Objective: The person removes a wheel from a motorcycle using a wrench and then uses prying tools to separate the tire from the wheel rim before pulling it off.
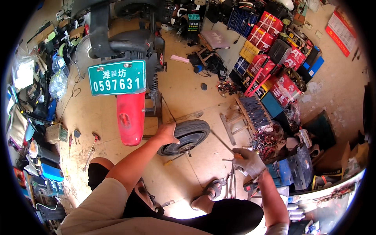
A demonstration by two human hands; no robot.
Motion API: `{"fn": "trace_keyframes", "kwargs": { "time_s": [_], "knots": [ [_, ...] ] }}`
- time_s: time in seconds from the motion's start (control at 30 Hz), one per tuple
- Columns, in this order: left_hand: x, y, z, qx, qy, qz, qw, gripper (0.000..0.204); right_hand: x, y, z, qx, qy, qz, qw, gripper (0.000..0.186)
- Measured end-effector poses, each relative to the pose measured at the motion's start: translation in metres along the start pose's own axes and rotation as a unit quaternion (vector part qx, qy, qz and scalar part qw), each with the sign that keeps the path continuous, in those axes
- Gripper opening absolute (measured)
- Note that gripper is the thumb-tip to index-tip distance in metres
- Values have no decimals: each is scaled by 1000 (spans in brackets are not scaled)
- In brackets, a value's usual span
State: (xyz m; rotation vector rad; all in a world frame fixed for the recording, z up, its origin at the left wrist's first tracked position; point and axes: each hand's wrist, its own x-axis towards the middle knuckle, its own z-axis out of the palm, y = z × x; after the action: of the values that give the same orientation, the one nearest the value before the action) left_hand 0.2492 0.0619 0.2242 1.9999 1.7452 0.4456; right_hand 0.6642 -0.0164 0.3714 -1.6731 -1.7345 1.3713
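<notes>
My left hand [167, 134] grips the upper left rim of a black-tired wheel [190, 131] standing tilted on the floor beneath the rear of a scooter [122, 41]. A short axle shows at the wheel's hub. My right hand [248, 162], in a grey glove, is closed on a long metal rod [221, 142] with orange at the grip, held to the right of the wheel. The scooter carries a green plate [116, 73] and a red rear fender [131, 113] above and left of the wheel. A yellow-handled tool [169, 162] lies just below the wheel.
A small wooden-framed woven stool [254, 111] stands at right, beside tangled wires [263, 145] and blue toolboxes [285, 172]. Stacked red battery boxes [282, 89] line the right wall. Bagged parts and clutter [58, 85] fill the left side. Long tools [93, 142] lie on the floor.
</notes>
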Motion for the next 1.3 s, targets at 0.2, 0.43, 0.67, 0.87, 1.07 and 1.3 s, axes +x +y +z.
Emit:
{"fn": "trace_keyframes", "kwargs": {
  "time_s": [0.2, 0.43, 0.67, 0.87, 1.07, 1.3],
  "knots": [
    [-7, -18, 5, -4, 10, 0, 1000, 75, 21, -80, 76, -170, -109, -6, 979, 55],
    [-2, -21, 16, -14, 3, 22, 1000, 72, 54, -73, 136, -149, -84, 62, 983, 47],
    [19, -46, 11, -115, -13, 14, 993, 84, 69, -31, 191, -338, -11, 8, 941, 45],
    [28, -46, 16, -141, -21, 29, 989, 107, 71, 40, 251, -249, 112, 57, 960, 42],
    [30, -27, 13, -126, -22, 52, 990, 118, 82, 78, 270, -196, 172, 46, 964, 43],
    [30, -17, 11, -68, 16, 38, 997, 119, 131, 131, 301, -193, 112, 37, 974, 49]
  ]
}}
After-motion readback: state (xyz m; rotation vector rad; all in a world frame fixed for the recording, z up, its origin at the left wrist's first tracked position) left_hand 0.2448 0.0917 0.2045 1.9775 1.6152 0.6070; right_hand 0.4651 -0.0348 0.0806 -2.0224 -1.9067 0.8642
